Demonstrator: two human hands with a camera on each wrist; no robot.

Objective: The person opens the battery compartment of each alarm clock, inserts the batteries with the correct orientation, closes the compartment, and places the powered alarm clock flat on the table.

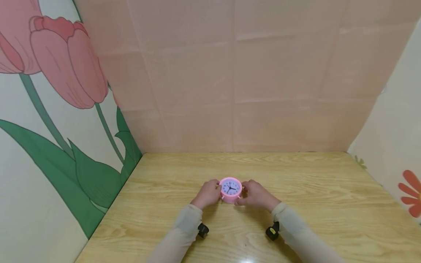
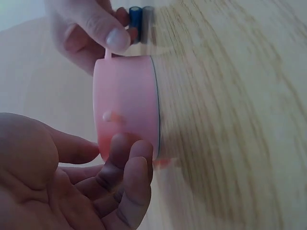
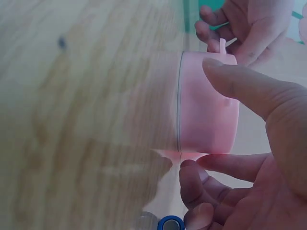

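A pink round alarm clock (image 1: pixel 230 189) with a white dial lies face up on the wooden table, its short feet toward me. My left hand (image 1: pixel 209 193) holds the clock's left side, thumb and curled fingers at its edge in the left wrist view. From the other side, my right hand (image 1: pixel 256 195) grips it, with the thumb (image 3: pixel 235 79) against the pink casing (image 3: pixel 206 105). Close over the table, by the right hand's lower fingers, is a blue battery (image 2: pixel 135 24). Its round end shows in the right wrist view.
Behind the wood-grain table (image 1: pixel 158 168) rises a creased pinkish backdrop (image 1: pixel 230 73). A wall with painted tulips (image 1: pixel 69 62) borders the left side, and a pale wall with a red flower (image 1: pixel 411 193) the right. Black wrist cameras (image 1: pixel 272 231) sit under both forearms.
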